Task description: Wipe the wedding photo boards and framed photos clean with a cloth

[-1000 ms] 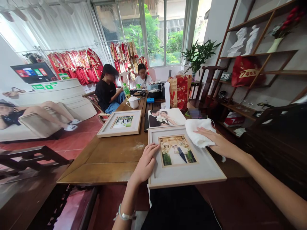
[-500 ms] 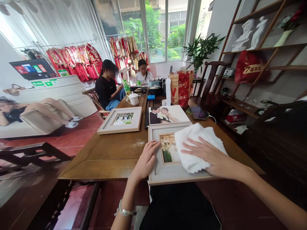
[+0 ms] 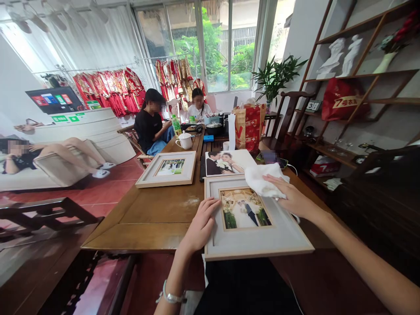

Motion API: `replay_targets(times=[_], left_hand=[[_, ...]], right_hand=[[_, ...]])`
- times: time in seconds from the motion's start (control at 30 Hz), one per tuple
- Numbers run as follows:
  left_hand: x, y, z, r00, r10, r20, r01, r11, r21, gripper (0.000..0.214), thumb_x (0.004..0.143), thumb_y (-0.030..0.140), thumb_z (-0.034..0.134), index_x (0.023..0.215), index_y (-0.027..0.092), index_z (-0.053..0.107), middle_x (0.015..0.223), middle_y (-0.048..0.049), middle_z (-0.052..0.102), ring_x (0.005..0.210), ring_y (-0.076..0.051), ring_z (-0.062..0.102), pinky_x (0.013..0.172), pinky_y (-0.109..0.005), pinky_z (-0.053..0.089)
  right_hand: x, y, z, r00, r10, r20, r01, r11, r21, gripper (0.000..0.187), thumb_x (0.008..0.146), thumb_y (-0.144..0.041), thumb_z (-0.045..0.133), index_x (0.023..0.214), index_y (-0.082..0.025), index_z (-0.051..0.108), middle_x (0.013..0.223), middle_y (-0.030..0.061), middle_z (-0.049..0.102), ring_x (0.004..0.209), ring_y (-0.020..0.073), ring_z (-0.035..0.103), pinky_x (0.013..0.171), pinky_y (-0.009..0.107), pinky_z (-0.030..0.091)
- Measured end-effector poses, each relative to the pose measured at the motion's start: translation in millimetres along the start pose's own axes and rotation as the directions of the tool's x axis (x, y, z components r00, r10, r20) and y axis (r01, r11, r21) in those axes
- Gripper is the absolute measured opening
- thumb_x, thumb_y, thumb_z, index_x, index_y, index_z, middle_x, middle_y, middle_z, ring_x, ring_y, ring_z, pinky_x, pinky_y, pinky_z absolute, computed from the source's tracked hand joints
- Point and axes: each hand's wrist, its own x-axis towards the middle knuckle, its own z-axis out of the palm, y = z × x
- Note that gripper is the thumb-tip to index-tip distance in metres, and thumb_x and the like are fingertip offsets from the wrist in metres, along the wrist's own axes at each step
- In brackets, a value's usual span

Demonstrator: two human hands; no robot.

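A picture frame [image 3: 236,250] with a pale wooden rim and white mat lies at the table's near edge, holding a wedding photo [image 3: 246,209]. My left hand [image 3: 204,221] rests on its left side, fingers stretched out flat. Under my right hand [image 3: 292,197] is a bunched white cloth [image 3: 262,177], pressed on the frame's upper right corner. The fingers lie over the cloth, and its underside is hidden. Just beyond the frame is an unframed wedding print [image 3: 226,162], partly covered by the cloth.
Another framed photo [image 3: 167,180] lies on the wooden table [image 3: 157,214] to the left. Farther back stand a lidded white cup [image 3: 184,141], a drink bottle [image 3: 176,127] and a paper bag [image 3: 251,127]. Two people sit at the far end; another lies on a sofa [image 3: 65,162].
My right hand has slid the cloth up toward the frame's far right corner, uncovering the photo. The cloth is more bunched. My left hand stays on the frame's left side.
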Motion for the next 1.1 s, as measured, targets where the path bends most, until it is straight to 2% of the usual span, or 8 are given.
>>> replay_targets(times=[0.1, 0.23, 0.4, 0.6, 0.77, 0.93, 1.03, 1.1], left_hand=[[0, 0, 0.3, 1.000, -0.001, -0.003, 0.001, 1.000, -0.002, 0.052, 0.081, 0.009, 0.033, 0.130, 0.020, 0.047, 0.135, -0.0073, 0.046, 0.132, -0.023, 0.029, 0.113, -0.049, 0.020], [0, -1, 1.0, 1.000, 0.003, -0.006, -0.003, 1.000, -0.001, 0.051, 0.081, 0.009, 0.034, 0.130, 0.020, 0.047, 0.135, -0.0073, 0.046, 0.133, -0.023, 0.029, 0.113, -0.048, 0.020], [-1, 0, 0.6, 1.000, -0.008, -0.007, 0.008, 1.000, -0.004, 0.049, 0.083, 0.010, 0.033, 0.129, 0.019, 0.047, 0.136, -0.0076, 0.045, 0.133, -0.023, 0.028, 0.113, -0.046, 0.020], [0, 0, 0.3, 1.000, 0.002, -0.008, -0.002, 1.000, 0.001, 0.050, 0.082, 0.010, 0.033, 0.129, 0.018, 0.048, 0.134, -0.0089, 0.046, 0.133, -0.024, 0.029, 0.113, -0.048, 0.020], [0, 1, -0.1, 1.000, 0.006, -0.006, -0.006, 1.000, -0.006, 0.050, 0.082, 0.011, 0.034, 0.129, 0.019, 0.048, 0.134, -0.0085, 0.047, 0.132, -0.024, 0.029, 0.113, -0.048, 0.020], [-1, -2, 0.4, 1.000, 0.015, -0.013, -0.015, 1.000, -0.001, 0.049, 0.082, 0.011, 0.035, 0.129, 0.019, 0.049, 0.135, -0.0080, 0.046, 0.132, -0.025, 0.029, 0.113, -0.049, 0.020], [-1, -2, 0.8, 1.000, 0.016, -0.014, -0.016, 1.000, -0.005, 0.049, 0.083, 0.011, 0.035, 0.129, 0.020, 0.048, 0.135, -0.0076, 0.046, 0.132, -0.025, 0.029, 0.113, -0.049, 0.021], [-1, -2, 0.9, 1.000, 0.015, -0.013, -0.015, 1.000, -0.009, 0.049, 0.083, 0.011, 0.035, 0.129, 0.020, 0.048, 0.135, -0.0075, 0.047, 0.132, -0.025, 0.030, 0.112, -0.049, 0.021]], right_hand=[[21, -4, 12, 1.000, -0.003, -0.008, 0.001, 0.983, -0.184, 0.069, 0.063, -0.008, 0.044, 0.132, -0.018, 0.047, 0.144, 0.0088, 0.038, 0.136, 0.0281, 0.022, 0.109, 0.055, 0.017], [17, -20, 14, 0.989, -0.047, 0.139, 0.081, 0.965, -0.248, 0.075, 0.059, -0.005, 0.044, 0.132, -0.021, 0.047, 0.145, 0.0075, 0.035, 0.137, 0.0279, 0.016, 0.109, 0.057, 0.014], [-34, -56, -12, 0.917, -0.147, 0.370, 0.174, 0.984, -0.042, 0.082, 0.058, -0.002, 0.043, 0.134, -0.032, 0.044, 0.148, -0.0041, 0.027, 0.137, 0.0238, 0.014, 0.112, 0.053, 0.012], [-99, -64, -51, 0.860, -0.039, 0.508, 0.043, 0.999, 0.004, 0.058, 0.083, -0.022, 0.047, 0.133, -0.050, 0.037, 0.144, -0.0143, 0.029, 0.132, 0.0248, 0.027, 0.107, 0.042, 0.032], [-95, -27, -48, 0.938, 0.029, 0.344, 0.019, 0.991, -0.136, 0.061, 0.080, -0.018, 0.046, 0.134, -0.046, 0.039, 0.142, -0.0112, 0.037, 0.130, 0.0262, 0.032, 0.109, 0.041, 0.030], [-30, -4, -20, 0.985, 0.043, 0.164, -0.004, 0.973, -0.232, 0.070, 0.070, -0.009, 0.042, 0.138, -0.026, 0.040, 0.142, 0.0011, 0.040, 0.133, 0.0263, 0.029, 0.109, 0.047, 0.027], [7, -2, -2, 0.998, 0.053, 0.038, -0.040, 0.960, -0.275, 0.074, 0.067, -0.007, 0.042, 0.139, -0.024, 0.037, 0.144, 0.0026, 0.038, 0.134, 0.0287, 0.026, 0.107, 0.051, 0.029], [20, -6, 9, 0.998, 0.052, 0.030, -0.040, 0.948, -0.316, 0.076, 0.065, -0.007, 0.043, 0.139, -0.026, 0.037, 0.146, 0.0017, 0.034, 0.136, 0.0311, 0.019, 0.106, 0.057, 0.026]])
